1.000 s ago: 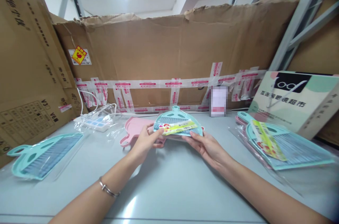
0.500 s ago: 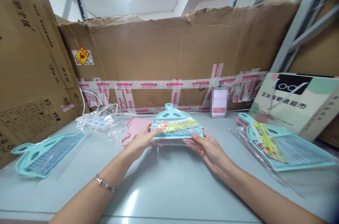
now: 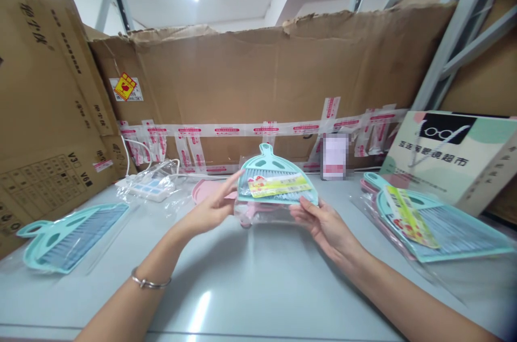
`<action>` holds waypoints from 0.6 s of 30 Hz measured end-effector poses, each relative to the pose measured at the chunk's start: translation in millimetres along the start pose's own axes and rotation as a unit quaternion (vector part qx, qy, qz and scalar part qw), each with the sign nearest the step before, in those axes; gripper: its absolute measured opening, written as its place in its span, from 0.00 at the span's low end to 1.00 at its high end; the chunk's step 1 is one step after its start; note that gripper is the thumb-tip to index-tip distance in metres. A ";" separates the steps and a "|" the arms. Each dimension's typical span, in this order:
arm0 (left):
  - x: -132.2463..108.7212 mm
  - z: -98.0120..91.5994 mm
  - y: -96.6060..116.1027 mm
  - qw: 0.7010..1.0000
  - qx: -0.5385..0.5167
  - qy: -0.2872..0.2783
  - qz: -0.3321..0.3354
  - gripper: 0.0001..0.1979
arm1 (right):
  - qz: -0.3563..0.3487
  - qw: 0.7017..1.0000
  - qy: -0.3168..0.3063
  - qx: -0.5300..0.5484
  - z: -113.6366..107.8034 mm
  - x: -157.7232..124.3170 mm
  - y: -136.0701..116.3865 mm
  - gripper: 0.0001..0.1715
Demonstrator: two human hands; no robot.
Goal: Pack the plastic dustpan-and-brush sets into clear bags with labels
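Note:
A turquoise dustpan and brush set [image 3: 278, 169] in clear plastic, with a yellow-green label [image 3: 280, 186] across it, is held up over the table. My right hand [image 3: 325, 221] grips its lower right corner, thumb on the front. At its left edge is my left hand [image 3: 216, 204], fingers apart and extended against the wrapper. Behind and below the set lies a pink dustpan [image 3: 205, 191], partly hidden. Another turquoise set [image 3: 76, 234] lies on the left. On the right, a labelled turquoise set [image 3: 448, 226] rests on pink ones.
A large taped cardboard box [image 3: 242, 83] closes off the back of the grey table [image 3: 258, 288]. At the back left is a white power strip [image 3: 149, 188] among plastic. A paper bag [image 3: 448, 159] stands at right; a pixelated card [image 3: 334, 156] stands at the back.
The held set has risen slightly and shifted right, its face more upright. My left hand has loosened its hold and spread its fingers. My right hand has moved slightly right with the set.

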State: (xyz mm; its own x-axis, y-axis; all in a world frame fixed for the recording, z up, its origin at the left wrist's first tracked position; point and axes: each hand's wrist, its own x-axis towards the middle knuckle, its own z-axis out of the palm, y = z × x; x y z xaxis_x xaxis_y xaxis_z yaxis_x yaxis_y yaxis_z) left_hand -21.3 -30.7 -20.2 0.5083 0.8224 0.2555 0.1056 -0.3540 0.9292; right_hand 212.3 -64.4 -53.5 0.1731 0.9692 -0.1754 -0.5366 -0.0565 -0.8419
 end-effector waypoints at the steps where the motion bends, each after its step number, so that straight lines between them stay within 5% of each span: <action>1: -0.1 3.6 -2.1 0.999 0.043 0.006 0.031 0.30 | -0.002 1.000 -0.004 -0.007 0.1 -0.6 0.3 0.19; 4: 1.9 19.3 -8.8 0.987 0.099 0.097 0.077 0.23 | -0.013 0.999 -0.011 -0.030 0.7 -2.3 1.3 0.23; 9: 5.0 33.3 -13.8 0.972 0.011 0.231 0.050 0.16 | -0.054 0.987 -0.100 -0.112 -2.3 -0.3 -4.0 0.30; 14: 4.9 33.0 -14.1 0.945 -0.087 0.310 0.049 0.16 | -0.197 0.937 -0.240 -0.162 -7.5 5.0 -5.2 0.69; 16: 4.7 34.7 -14.9 0.944 -0.079 0.317 0.055 0.15 | -0.241 0.926 -0.217 -0.190 -6.5 6.2 -0.9 0.64; 18: 4.4 38.3 -16.4 0.948 -0.055 0.307 0.062 0.13 | -0.260 0.935 -0.149 -0.190 -3.9 7.4 3.9 0.47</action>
State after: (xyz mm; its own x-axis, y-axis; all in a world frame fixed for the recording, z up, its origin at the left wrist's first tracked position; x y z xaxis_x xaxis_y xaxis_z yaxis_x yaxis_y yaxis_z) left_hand 11.9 -38.3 -44.5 -0.0850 0.8936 0.4407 -0.0303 -0.4444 0.8953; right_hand 214.7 -58.4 -60.1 0.0613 0.9097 0.4107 -0.1019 0.4151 -0.9041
